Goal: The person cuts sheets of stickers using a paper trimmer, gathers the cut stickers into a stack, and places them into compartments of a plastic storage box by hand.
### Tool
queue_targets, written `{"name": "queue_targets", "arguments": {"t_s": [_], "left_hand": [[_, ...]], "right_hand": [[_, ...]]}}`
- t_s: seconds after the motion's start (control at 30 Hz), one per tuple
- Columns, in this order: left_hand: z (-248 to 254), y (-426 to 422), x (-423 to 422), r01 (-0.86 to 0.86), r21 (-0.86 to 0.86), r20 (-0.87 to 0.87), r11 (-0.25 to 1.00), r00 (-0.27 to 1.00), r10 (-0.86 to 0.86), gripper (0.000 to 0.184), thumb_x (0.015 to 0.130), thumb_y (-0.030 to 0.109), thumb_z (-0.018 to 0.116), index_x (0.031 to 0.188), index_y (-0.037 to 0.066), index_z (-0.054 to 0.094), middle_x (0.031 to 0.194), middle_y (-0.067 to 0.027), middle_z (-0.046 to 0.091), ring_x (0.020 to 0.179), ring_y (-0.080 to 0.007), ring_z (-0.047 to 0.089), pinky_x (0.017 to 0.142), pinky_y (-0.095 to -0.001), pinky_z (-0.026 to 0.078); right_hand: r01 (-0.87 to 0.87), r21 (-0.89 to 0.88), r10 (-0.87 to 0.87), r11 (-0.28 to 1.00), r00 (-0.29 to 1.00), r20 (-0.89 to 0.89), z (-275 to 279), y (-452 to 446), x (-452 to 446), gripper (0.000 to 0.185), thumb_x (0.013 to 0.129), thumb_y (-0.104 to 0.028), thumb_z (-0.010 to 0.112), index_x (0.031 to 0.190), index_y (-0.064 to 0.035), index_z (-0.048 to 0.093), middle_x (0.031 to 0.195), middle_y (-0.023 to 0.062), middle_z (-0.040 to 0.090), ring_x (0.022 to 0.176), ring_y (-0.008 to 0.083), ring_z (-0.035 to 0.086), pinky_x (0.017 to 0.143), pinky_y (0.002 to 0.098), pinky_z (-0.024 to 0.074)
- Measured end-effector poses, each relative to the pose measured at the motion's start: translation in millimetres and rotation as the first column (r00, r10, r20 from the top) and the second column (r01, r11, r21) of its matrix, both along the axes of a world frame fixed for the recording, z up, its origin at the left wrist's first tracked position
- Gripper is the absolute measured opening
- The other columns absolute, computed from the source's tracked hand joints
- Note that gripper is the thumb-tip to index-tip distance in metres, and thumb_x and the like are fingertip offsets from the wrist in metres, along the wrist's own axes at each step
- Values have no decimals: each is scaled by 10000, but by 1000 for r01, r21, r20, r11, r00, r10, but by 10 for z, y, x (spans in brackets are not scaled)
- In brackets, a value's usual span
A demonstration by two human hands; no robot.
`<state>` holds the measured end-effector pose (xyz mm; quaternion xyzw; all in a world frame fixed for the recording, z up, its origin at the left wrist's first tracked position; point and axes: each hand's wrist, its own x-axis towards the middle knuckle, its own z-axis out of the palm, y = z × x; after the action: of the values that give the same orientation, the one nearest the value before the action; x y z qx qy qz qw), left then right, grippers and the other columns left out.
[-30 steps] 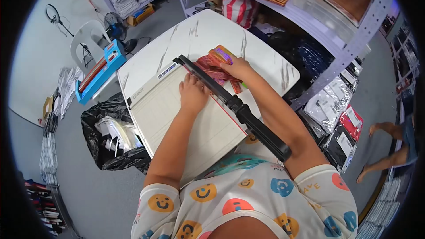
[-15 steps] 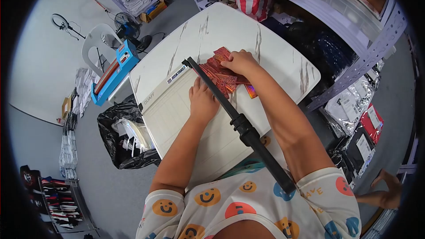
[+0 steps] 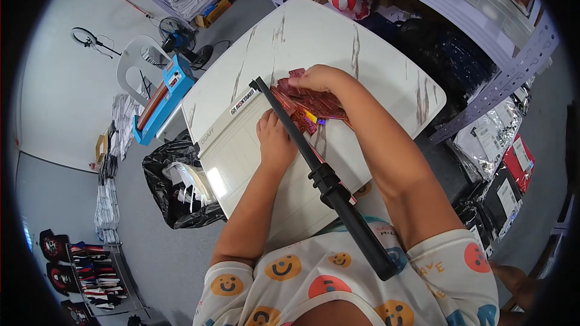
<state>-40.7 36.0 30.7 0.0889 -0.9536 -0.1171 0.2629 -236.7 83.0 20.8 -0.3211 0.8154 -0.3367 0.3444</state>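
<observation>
Separate red strips point(image 3: 326, 104) lie loose, unstacked, at one o'clock from the cutter point(image 3: 241, 157). Right hand point(image 3: 323, 77) touches them; left hand point(image 3: 277, 143) rests on the cutter; I cannot tell either grip.

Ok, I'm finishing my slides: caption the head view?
Left hand on a paper cutter, right hand at shiny red pieces.

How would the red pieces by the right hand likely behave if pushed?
The red pieces probably slide apart, lying loosely overlapped on the table. They look thin and flat, so likely light and rather bendy. Their glossy sheen hints at slipperiness.
</observation>
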Motion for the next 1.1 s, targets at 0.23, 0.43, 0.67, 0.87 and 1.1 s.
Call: {"name": "queue_targets", "arguments": {"t_s": [0.23,0.43,0.67,0.87,1.1], "left_hand": [[14,-4,29,3,24,-24,1000,1000,-3,286,639,49,547,923,82,571,927,-78,529,990,-272,433,871,-391,293],[-10,-21,25,11,31,-37,999,999,-10,333,648,41,538,978,82,550,970,-85,532,1012,-279,428,873,-397,297],[-10,-11,14,19,-8,12,1000,1000,-19,369,680,64,537,1048,68,510,1051,-94,515,1043,-301,411,884,-404,291],[-15,-24,17,22,10,32,1000,999,-23,354,684,78,541,1037,68,516,1047,-95,517,1048,-303,404,889,-409,288],[-77,-56,8,7,38,43,999,999,-9,268,685,77,534,953,65,534,1029,-93,521,1048,-304,402,889,-403,285]], "right_hand": [[131,121,-92,984,953,-288,8,-110,195,425,647,-331,608,975,-60,604,1016,127,579,929,280,560,785,340,448],[41,291,82,956,914,-398,230,-44,205,445,631,-346,629,975,-64,608,1009,132,579,916,257,568,786,326,447],[-1,154,38,988,971,-236,195,-140,248,560,573,-450,651,868,25,619,900,204,589,817,298,577,739,330,449],[16,159,22,987,971,-237,52,-251,215,583,550,-439,669,894,28,610,904,213,587,818,290,581,733,325,452],[-31,107,48,994,986,-161,133,-130,146,638,520,-450,698,867,75,596,870,226,590,766,280,584,702,326,457]]}}
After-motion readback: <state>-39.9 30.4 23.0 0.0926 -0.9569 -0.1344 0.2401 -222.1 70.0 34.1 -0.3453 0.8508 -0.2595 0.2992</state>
